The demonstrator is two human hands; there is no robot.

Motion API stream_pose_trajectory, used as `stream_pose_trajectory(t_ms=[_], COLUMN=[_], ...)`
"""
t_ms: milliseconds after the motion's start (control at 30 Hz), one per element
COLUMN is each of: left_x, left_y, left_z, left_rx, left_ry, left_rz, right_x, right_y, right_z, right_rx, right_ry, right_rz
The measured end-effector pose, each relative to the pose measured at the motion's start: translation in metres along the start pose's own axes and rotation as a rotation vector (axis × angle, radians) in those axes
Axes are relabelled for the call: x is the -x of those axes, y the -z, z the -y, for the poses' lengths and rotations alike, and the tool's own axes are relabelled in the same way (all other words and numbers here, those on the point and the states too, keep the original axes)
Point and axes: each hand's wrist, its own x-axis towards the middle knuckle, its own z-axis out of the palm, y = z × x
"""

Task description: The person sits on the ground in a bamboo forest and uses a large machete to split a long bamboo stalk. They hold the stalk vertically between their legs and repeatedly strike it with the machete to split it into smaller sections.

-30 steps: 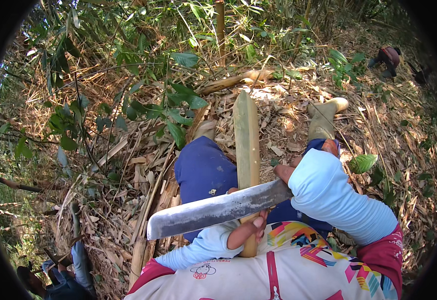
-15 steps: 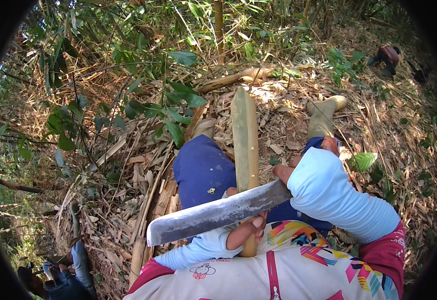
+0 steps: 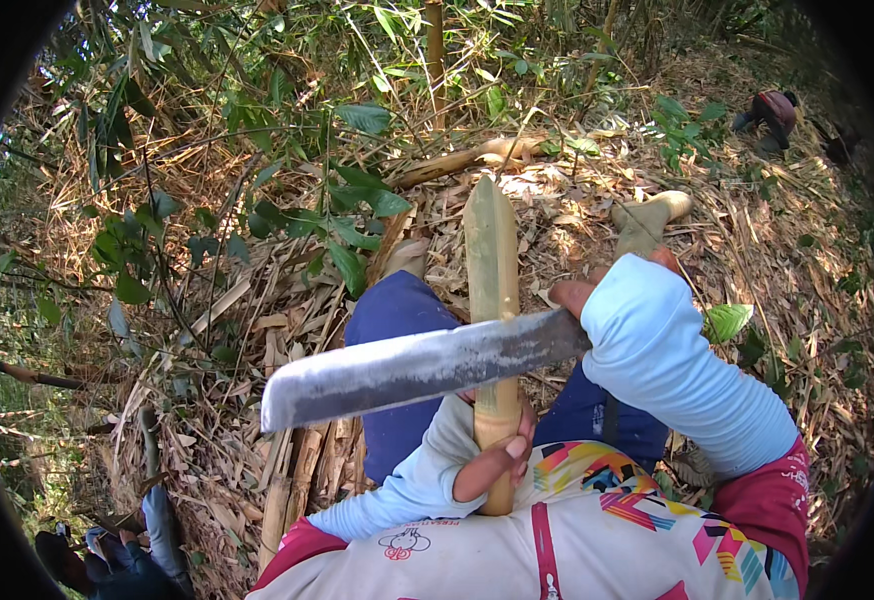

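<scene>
A pale green-yellow length of bamboo (image 3: 493, 255), cut to a point at its far end, stands out in front of my body. My left hand (image 3: 495, 468) is closed round its near end, below a node. My right hand (image 3: 573, 294) grips a machete (image 3: 407, 370), its handle hidden behind my light blue cuff. The broad grey blade lies crosswise over the bamboo, its tip out to the left. Whether the blade's edge touches the bamboo I cannot tell.
My blue-trousered legs (image 3: 397, 320) and a boot (image 3: 647, 220) flank the bamboo. Dry leaves and split stalks cover the ground. Leafy stems (image 3: 352, 215) stand ahead left, beside a fallen stalk (image 3: 457, 162). One person (image 3: 772, 115) bends at far right; another (image 3: 122, 560) is at lower left.
The machete has moved up along the bamboo, away from my body, and its tip has swung further left. My left hand keeps its hold with little movement.
</scene>
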Motion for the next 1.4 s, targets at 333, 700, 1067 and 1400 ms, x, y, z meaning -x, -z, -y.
stream_pose_trajectory(t_ms=[333,700,1067,1400], left_x=[0.0,0.001,0.002,0.003], left_y=[0.005,0.005,0.002,0.0], left_z=[0.001,0.001,0.008,0.009], left_rx=[-0.084,-0.068,-0.021,0.044], left_ry=[0.025,-0.008,-0.044,-0.09], left_rz=[0.055,0.03,0.001,-0.014], right_x=[0.007,-0.002,-0.004,-0.01], right_y=[-0.001,0.006,0.002,0.009], right_z=[0.0,-0.001,-0.003,-0.005], right_rx=[0.043,0.014,-0.02,-0.026], right_ry=[0.076,0.061,0.031,0.022], right_rz=[0.07,0.051,0.049,0.028])
